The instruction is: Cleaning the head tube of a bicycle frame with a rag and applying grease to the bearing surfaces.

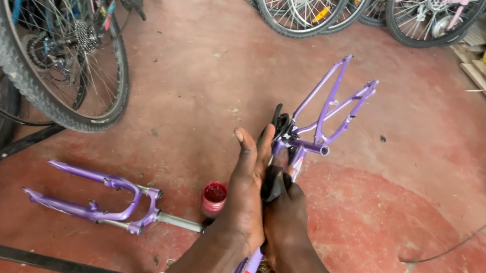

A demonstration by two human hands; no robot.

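Left hand (247, 190) flat open against purple bike frame (327, 115); right hand (284, 210) grips a black part (272, 185). Purple fork (102, 198) lies left.

purple bike frame (327, 115) | lying on floor | between both hands

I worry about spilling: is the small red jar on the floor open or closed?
Open. The jar stands upright beside the fork, with no lid on it; red contents show at its top.

Bicycle repair workshop. Worn red concrete floor (199, 82), parked bicycles (43, 21) crowding the left, loose wheels (300, 0) along the back, stripped purple frame (326, 118) and detached suspension fork (99, 198) lying out.
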